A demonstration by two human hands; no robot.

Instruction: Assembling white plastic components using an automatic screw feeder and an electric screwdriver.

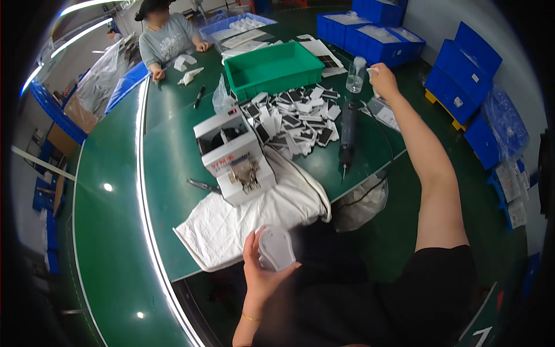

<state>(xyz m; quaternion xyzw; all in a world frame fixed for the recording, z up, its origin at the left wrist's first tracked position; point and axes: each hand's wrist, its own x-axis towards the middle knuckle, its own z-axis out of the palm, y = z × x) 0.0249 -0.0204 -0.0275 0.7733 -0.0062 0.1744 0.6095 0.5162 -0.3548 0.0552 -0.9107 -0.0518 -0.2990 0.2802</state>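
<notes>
My left hand (263, 281) holds a translucent white plastic piece with a rounded outline (276, 248) in front of my body, fingers and thumb around its edges. My right arm is stretched out to the far right of the table. There my right hand (384, 81) is closed on a small white wipe (372, 73), which shows only in part. Just left of that hand stands a clear bottle (354, 81) with some liquid in it. A grey-white bench machine (234, 159) with a metal mechanism on its front sits beyond my left hand, at the edge of a white cloth (222, 228).
Many small white and black pieces (295, 118) lie heaped before a green bin (272, 66). A black electric screwdriver (348, 136) with a cable lies to their right. Across the table another person (167, 40) sits. Blue crates (378, 46) stand at the back right.
</notes>
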